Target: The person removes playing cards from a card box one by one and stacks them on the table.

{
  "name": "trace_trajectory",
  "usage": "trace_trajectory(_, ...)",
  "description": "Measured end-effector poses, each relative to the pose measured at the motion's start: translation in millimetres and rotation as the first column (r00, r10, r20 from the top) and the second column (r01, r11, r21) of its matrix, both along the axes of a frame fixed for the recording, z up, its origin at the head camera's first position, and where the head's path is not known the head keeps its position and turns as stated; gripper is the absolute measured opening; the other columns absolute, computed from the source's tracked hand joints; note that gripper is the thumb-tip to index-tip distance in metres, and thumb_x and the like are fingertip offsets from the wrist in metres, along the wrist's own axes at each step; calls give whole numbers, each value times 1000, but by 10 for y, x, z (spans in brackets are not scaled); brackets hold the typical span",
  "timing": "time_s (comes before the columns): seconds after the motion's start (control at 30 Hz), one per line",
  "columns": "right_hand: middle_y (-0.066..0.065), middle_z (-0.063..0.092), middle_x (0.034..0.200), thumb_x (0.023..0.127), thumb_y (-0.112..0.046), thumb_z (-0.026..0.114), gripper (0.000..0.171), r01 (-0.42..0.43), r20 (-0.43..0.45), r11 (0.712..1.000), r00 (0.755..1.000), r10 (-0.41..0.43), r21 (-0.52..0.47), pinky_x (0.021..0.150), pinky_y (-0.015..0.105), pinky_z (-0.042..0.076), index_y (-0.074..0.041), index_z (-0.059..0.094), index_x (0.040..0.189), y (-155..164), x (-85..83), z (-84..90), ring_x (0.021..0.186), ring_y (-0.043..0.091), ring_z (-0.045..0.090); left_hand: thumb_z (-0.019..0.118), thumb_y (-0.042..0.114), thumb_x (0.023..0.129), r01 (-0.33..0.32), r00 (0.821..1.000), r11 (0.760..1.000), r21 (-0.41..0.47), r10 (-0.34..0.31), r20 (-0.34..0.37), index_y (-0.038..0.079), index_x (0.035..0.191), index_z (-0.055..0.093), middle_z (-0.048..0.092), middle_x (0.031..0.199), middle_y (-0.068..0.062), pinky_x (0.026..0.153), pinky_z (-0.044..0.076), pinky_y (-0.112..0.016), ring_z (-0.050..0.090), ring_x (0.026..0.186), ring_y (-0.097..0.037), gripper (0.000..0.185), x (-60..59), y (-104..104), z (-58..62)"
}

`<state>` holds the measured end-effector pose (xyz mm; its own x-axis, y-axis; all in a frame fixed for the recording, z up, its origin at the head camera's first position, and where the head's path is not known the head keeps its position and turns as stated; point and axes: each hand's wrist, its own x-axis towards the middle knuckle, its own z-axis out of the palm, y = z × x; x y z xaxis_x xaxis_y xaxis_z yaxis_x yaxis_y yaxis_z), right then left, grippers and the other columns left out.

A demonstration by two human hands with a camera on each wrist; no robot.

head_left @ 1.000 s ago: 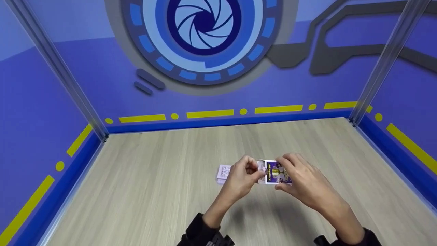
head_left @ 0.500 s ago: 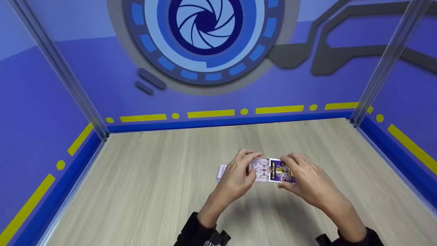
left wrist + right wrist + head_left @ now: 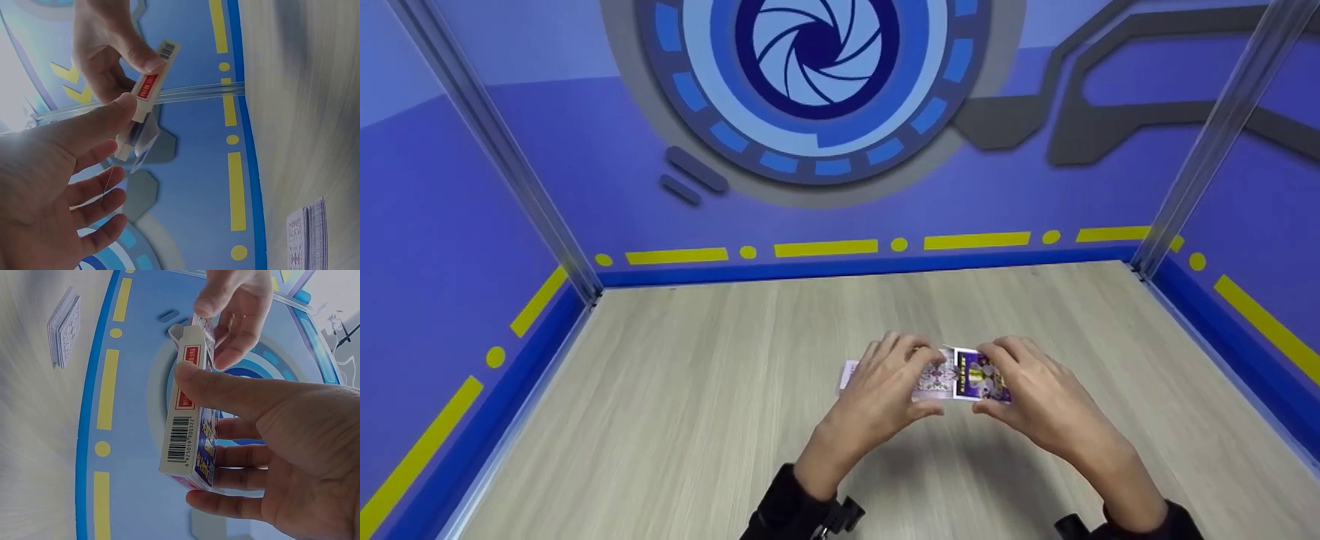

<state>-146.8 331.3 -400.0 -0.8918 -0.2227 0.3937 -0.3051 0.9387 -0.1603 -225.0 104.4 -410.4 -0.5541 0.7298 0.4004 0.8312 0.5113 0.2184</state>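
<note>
My right hand (image 3: 1014,381) grips a purple card box (image 3: 981,375) a little above the wooden table (image 3: 697,420). In the right wrist view the box (image 3: 190,422) stands on end, with a barcode on its white side and my thumb across it. My left hand (image 3: 901,379) pinches a few patterned cards (image 3: 936,373) at the box's open end; the right wrist view shows these cards (image 3: 203,331) between thumb and fingers. In the left wrist view my left thumb (image 3: 112,119) lies against the box (image 3: 151,87). A stack of cards (image 3: 849,375) lies on the table, half hidden behind my left hand.
The table is boxed in by blue walls with yellow dashes and a low blue kerb (image 3: 855,266). Metal posts (image 3: 562,247) stand at the back corners. The loose stack also shows on the table in both wrist views (image 3: 306,233) (image 3: 63,326).
My left hand has shifted from a pinch at the box's end to spreading over cards that now show there. Both hands stay close together; the box has barely moved.
</note>
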Motion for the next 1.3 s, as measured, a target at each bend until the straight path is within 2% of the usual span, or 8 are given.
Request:
trace_trajectory(0.1,13,63,119,73,-28,96,68,1,-13,1000,1000,-1,9,83,50,55,-2,63,127,5,3,7,105,29,62,85,45,81,-8,999,1000,-12,8,-41,19,127,64,57,133,1,106,41,-35,49,124,-16,57,-8,47,-32)
trace_trajectory(0.33,12,63,119,72,-30,96,68,-7,-27,1000,1000,7,19,84,50,55,-4,64,127,6,-5,28,105,29,63,82,37,88,-15,1000,1000,-12,14,-27,19,127,65,58,137,2,106,42,-35,53,127,-14,46,-12,58,-21)
trace_trajectory(0.53,14,64,119,74,-31,95,68,5,-13,1000,1000,-5,20,83,52,55,-3,64,127,21,-1,52,104,30,63,85,34,86,-30,996,999,-12,29,-85,19,120,66,61,134,3,108,42,-39,55,125,-16,41,-70,-20,8)
trace_trajectory(0.7,16,64,120,75,-32,94,68,22,-11,1000,1000,-22,4,81,53,54,-2,63,129,70,26,79,103,31,64,87,25,85,-38,994,999,39,42,-101,18,113,69,62,136,0,112,38,-43,50,132,-21,34,-151,-122,39)
trace_trajectory(0.97,16,65,117,75,-32,94,69,65,-19,998,998,-65,-13,78,52,53,-1,62,128,186,64,121,98,31,64,84,15,87,-57,998,992,115,60,-23,14,109,71,61,141,-5,112,38,-46,49,135,-26,26,-299,-296,61)
trace_trajectory(1.1,19,65,118,76,-31,93,70,93,2,995,996,-93,-25,78,54,53,0,62,130,237,80,135,100,34,64,84,10,86,-74,997,992,100,73,18,13,107,70,62,140,-7,110,40,-47,50,134,-26,25,-378,-358,6)
trace_trajectory(1.3,20,65,120,79,-32,91,68,112,31,992,993,-111,-51,76,52,54,1,61,131,266,91,138,100,32,62,82,9,88,-111,989,993,29,108,101,13,106,71,61,141,-7,110,41,-48,51,135,-26,22,-479,-388,-126)
